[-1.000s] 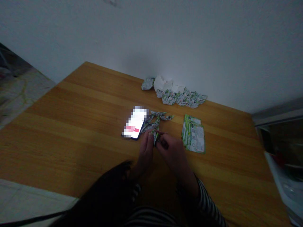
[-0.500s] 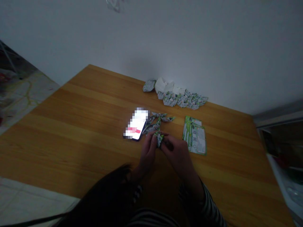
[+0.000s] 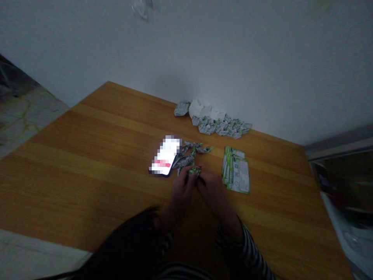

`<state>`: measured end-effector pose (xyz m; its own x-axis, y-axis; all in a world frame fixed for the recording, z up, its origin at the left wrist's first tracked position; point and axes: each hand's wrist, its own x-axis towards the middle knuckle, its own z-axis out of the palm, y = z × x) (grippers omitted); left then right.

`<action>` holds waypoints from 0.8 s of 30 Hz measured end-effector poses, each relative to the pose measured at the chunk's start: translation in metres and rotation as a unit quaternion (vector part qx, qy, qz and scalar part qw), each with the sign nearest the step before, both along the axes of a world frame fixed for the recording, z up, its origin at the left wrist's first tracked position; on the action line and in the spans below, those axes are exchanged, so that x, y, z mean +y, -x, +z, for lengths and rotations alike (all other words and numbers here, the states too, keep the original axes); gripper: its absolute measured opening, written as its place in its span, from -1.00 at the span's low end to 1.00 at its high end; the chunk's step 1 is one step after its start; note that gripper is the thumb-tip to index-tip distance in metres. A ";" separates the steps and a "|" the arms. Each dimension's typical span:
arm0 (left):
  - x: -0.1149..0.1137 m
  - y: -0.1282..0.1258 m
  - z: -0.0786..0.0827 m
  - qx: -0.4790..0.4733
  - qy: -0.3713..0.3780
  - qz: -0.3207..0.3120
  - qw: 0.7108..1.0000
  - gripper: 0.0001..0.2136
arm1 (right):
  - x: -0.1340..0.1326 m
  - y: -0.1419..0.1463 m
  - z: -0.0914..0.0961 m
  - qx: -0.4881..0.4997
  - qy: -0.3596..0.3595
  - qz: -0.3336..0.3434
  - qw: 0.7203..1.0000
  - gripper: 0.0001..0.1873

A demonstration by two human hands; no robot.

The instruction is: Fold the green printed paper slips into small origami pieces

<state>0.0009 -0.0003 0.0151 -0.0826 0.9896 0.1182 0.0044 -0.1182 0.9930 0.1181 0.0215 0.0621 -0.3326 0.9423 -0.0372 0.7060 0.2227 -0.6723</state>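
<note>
Both my hands are close together over the wooden table (image 3: pixel 87 163). My left hand (image 3: pixel 181 196) and my right hand (image 3: pixel 213 193) pinch a small folded piece of green-and-white printed paper (image 3: pixel 194 172) between them. Just beyond my left hand lie several similar folded pieces (image 3: pixel 186 158), touching the edge of a lit smartphone (image 3: pixel 165 155) whose screen is pixelated. To the right of my right hand are green printed paper sheets (image 3: pixel 236 172).
A row of folded paper pieces (image 3: pixel 221 126) and crumpled white paper (image 3: pixel 201 110) lies along the wall at the table's far edge. The white wall (image 3: pixel 233 58) borders the table's back. Dark hair and a striped sleeve (image 3: pixel 250 249) are at the bottom.
The view has shifted slightly. My hands have drawn closer around the folded piece, which now sits lower in my fingers and is more covered by them.
</note>
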 end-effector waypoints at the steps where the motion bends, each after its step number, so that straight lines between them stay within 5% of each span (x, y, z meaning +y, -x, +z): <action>1: 0.000 0.001 -0.001 0.008 0.001 0.003 1.000 -0.77 | 0.002 -0.003 -0.001 0.014 0.002 0.010 1.000 -0.83; 5: 0.007 0.004 -0.001 -0.034 0.022 0.049 0.998 -0.76 | 0.029 -0.027 0.006 0.084 0.077 0.118 0.986 -0.86; 7: 0.013 0.008 0.000 -0.111 0.057 0.093 0.988 -0.75 | 0.055 -0.041 0.011 0.114 0.069 0.078 0.988 -0.79; 10: 0.022 0.016 -0.001 -0.212 0.095 0.165 0.958 -0.72 | 0.099 -0.053 0.008 -0.030 -0.083 -0.030 0.996 -0.84; 14: 0.027 0.024 -0.005 -0.249 0.108 0.180 0.945 -0.67 | 0.137 -0.046 -0.011 -0.233 -0.065 0.078 0.967 -0.79; 19: 0.026 0.020 -0.010 -0.288 0.109 0.149 0.940 -0.62 | 0.143 -0.035 -0.025 -0.259 -0.053 0.100 0.959 -0.87; 24: 0.022 0.013 0.000 -0.267 0.118 0.128 0.948 -0.57 | 0.126 -0.046 -0.013 -0.210 -0.061 0.042 0.975 -0.78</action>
<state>-0.0125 0.0215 0.0151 -0.3096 0.9228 -0.2293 -0.5070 0.0438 0.8608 0.1644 0.1470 0.0493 -0.3890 0.9181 -0.0759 0.8888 0.3523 -0.2930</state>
